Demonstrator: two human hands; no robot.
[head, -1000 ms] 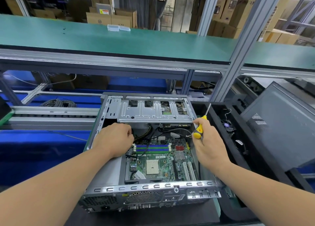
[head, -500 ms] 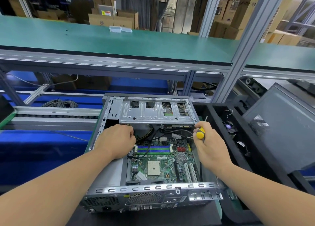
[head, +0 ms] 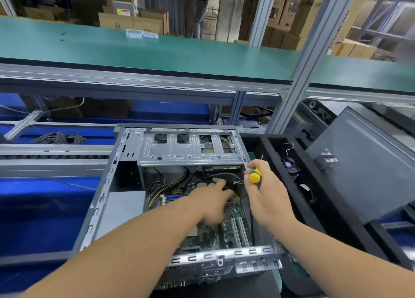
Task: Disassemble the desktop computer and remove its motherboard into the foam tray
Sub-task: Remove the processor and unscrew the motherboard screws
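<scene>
no legible text, red-and-yellow label (head: pixel 123 11) on a cardboard box (head: pixel 116 22) too blurred to read

Both bare forearms reach forward from the bottom of the view and angle toward each other. The left forearm (head: pixel 139 241) enters from the lower left and runs diagonally up and to the right, with the wrist nearly straight. The left hand (head: pixel 211 202) is stretched forward, back of the hand up, fingers extended and pointing away from the person; its outline is slightly blurred and the fingertips cannot be made out clearly. The right forearm (head: pixel 332 252) enters from the lower right and slopes up to the left. The right hand (head: pixel 267 194) is curled in a fist-like grip, thumb side up, fingers wrapped round a yellow-handled screwdriver (head: pixel 255 176), just beside the left hand.
</scene>
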